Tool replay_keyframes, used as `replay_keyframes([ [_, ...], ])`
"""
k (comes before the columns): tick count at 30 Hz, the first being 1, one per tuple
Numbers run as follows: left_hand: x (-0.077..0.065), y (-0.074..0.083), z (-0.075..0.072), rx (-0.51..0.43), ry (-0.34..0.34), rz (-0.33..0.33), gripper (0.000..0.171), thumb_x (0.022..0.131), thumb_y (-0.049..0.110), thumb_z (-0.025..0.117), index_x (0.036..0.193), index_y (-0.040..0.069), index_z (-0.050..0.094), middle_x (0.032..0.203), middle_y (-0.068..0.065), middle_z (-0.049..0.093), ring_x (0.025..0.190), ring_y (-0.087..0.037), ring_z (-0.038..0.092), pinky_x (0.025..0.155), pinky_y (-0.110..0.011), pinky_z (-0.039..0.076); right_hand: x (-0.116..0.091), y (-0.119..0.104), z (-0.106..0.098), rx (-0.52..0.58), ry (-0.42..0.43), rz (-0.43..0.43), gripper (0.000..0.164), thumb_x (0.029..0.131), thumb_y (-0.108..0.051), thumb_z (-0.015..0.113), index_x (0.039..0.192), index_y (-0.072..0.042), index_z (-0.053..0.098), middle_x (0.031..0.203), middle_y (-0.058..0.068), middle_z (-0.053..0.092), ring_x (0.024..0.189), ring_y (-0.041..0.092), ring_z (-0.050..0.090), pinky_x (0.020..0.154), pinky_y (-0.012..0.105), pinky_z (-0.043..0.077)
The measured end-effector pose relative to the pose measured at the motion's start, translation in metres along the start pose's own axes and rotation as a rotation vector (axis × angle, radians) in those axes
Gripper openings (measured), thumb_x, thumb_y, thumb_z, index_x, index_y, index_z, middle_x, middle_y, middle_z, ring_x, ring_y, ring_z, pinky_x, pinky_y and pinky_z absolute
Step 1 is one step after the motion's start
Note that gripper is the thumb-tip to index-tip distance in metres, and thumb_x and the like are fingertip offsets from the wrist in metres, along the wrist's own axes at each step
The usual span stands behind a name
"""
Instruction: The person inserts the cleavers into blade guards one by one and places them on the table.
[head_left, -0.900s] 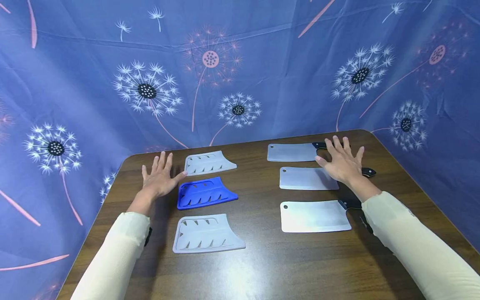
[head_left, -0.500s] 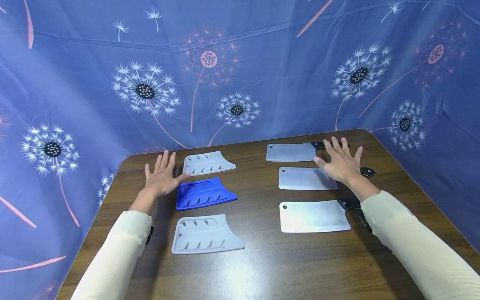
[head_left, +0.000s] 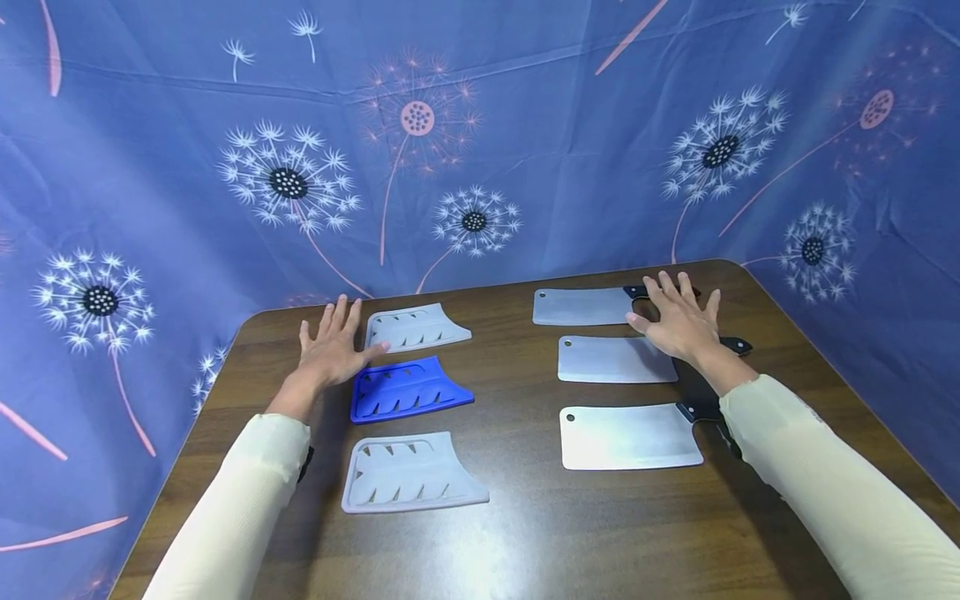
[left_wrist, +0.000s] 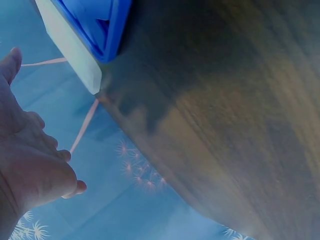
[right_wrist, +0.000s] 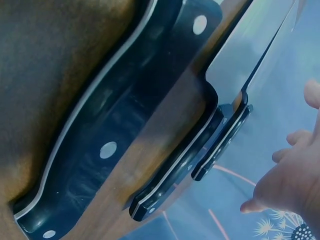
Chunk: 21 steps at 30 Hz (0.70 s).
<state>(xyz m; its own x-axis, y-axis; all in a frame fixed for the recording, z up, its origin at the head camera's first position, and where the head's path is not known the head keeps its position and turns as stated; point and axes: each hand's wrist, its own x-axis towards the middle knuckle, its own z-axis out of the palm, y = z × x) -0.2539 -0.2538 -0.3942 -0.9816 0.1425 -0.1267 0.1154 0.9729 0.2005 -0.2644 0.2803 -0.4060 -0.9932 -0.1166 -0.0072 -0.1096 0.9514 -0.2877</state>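
My left hand (head_left: 332,350) is held with fingers spread at the left ends of the blade guards, its thumb overlapping the gap between the far white guard (head_left: 420,327) and the blue guard (head_left: 411,389). A larger white blade guard (head_left: 412,473) lies nearest to me. On the right, my right hand (head_left: 681,321) is spread over the handle side of three cleavers and holds nothing. The far cleaver (head_left: 579,307), the middle cleaver (head_left: 615,359) and the near cleaver (head_left: 628,437) lie with blades pointing left. Their black handles (right_wrist: 112,135) show below the hand in the right wrist view.
A brown wooden table (head_left: 517,533) carries both columns of items, with a gap between guards and cleavers. Behind its far edge hangs a blue cloth (head_left: 570,167) printed with dandelions, which also runs along the sides.
My left hand has drifted right and slightly forward, toward the far white guard. The right hand has shifted only slightly left. Guards and cleavers stay in place.
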Motion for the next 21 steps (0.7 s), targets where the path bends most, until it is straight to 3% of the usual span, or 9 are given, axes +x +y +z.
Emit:
replay_keyframes([
  [9, 0.01, 0.008, -0.002, 0.009, 0.004, 0.031, 0.092, 0.091, 0.068, 0.04, 0.155, 0.023, -0.008, 0.158, -0.01, -0.02, 0.145, -0.036, -0.014, 0.104, -0.067, -0.014, 0.005, 0.0, 0.0, 0.053, -0.051, -0.047, 0.084, 0.095, -0.055, 0.047, 0.156, -0.016, 0.004, 0.16, 0.015, -0.007, 0.143, 0.035, -0.02, 0.098, 0.066, -0.024],
  [21, 0.021, 0.02, -0.001, 0.013, 0.003, 0.057, 0.092, 0.09, 0.068, 0.043, 0.155, 0.024, -0.004, 0.16, -0.01, -0.015, 0.145, -0.036, -0.011, 0.105, -0.067, -0.01, 0.012, 0.006, -0.001, 0.094, -0.076, -0.043, 0.084, 0.095, -0.054, 0.047, 0.156, -0.017, 0.002, 0.16, 0.014, -0.01, 0.142, 0.033, -0.023, 0.097, 0.066, -0.025],
])
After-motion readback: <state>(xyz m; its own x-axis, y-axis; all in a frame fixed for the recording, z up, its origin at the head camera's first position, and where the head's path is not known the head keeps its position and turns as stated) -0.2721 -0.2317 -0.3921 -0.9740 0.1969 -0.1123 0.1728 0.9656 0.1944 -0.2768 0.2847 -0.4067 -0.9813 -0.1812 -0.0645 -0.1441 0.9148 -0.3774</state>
